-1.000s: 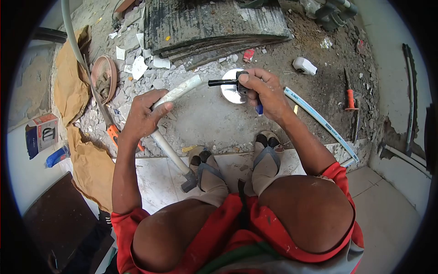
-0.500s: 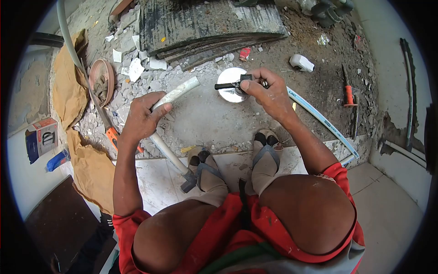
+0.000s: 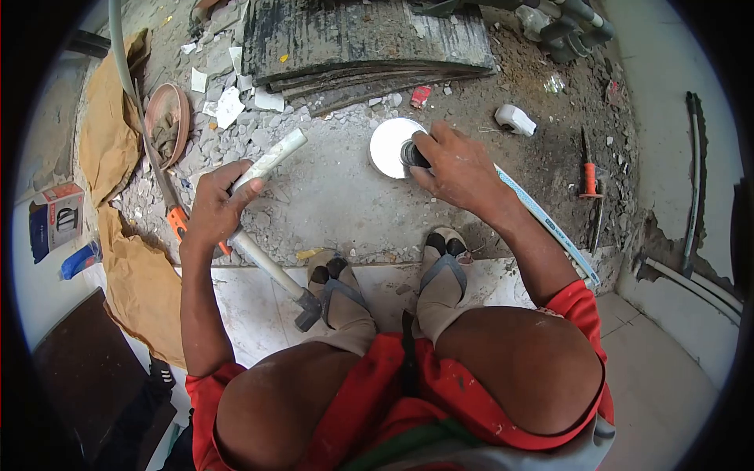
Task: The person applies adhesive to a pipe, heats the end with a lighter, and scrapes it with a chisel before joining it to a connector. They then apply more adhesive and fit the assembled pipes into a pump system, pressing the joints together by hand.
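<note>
My left hand [image 3: 220, 202] is wrapped round a whitish plastic pipe [image 3: 267, 259]. Its cut end points up and away, while a grey elbow fitting [image 3: 307, 308] sits on the lower end near my foot. Fingers of my right hand [image 3: 462, 166] are closed on a black fitting [image 3: 414, 154], whose round, ringed end shows beside my fingertips; the rest is hidden by the hand. Just left of the fitting is a white round disc or lid [image 3: 390, 149] on the dusty ground. Whether the fitting touches it, I cannot tell.
A saw with an orange handle [image 3: 177, 223] leans at left, near a pink bowl [image 3: 182, 129] and brown paper [image 3: 145, 286]. Stacked dark boards [image 3: 369, 39] lie ahead. At right are a blue-white hose [image 3: 550, 224], a white plastic piece [image 3: 515, 119] and a red-handled tool [image 3: 590, 180].
My right hand has turned over the black fitting, so its long stem is now out of sight and its ringed end shows. The left hand and pipe have shifted slightly left in view.
</note>
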`<state>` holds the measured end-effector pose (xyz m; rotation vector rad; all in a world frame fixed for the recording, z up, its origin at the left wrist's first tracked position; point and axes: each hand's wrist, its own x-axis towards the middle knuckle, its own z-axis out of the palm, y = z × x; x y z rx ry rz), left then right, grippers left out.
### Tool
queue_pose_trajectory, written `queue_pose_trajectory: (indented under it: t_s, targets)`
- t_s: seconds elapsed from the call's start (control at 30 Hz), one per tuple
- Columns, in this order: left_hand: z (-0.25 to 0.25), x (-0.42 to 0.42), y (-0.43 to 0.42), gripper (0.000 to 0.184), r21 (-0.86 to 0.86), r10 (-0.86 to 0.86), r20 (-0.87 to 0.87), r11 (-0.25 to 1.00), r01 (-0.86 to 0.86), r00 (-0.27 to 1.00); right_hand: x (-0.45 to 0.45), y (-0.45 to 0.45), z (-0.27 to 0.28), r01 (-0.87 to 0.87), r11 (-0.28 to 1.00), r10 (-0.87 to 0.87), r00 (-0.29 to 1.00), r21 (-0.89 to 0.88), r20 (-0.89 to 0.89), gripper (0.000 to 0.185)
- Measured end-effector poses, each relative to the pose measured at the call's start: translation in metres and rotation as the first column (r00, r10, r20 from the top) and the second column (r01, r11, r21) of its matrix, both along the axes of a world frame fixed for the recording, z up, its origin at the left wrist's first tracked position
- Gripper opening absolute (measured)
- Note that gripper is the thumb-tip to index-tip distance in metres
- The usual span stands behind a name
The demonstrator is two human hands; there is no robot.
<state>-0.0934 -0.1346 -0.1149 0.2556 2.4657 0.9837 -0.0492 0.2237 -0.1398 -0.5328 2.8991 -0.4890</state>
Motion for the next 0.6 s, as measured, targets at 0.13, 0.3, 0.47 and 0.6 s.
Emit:
queue_pose_trajectory:
  t_s: [0.13,0.3,0.47,0.6]
  targets:
    - [-0.006,0.006,-0.013,0.035,0.025,-0.034,-0.124,0.999,0.037,0.992,-0.003,-0.007,-0.018,-0.053,0.998,0.052,0.998,0.04,0.046,0.029]
    - [-0.005,0.009,-0.021,0.035,0.013,0.032,-0.063,0.999,-0.031,0.997,-0.01,-0.01,-0.024,-0.099,0.989,0.083,0.986,0.107,0.145,0.033]
    - [-0.01,0.008,-0.021,0.035,-0.008,0.055,-0.04,0.998,-0.055,0.998,-0.016,-0.022,-0.016,-0.062,0.982,0.011,0.961,0.178,0.275,0.044]
    - [-0.008,0.01,-0.023,0.034,-0.052,0.018,-0.123,0.998,-0.025,0.992,-0.005,-0.016,-0.02,-0.078,0.977,0.069,0.996,0.2,0.05,0.045]
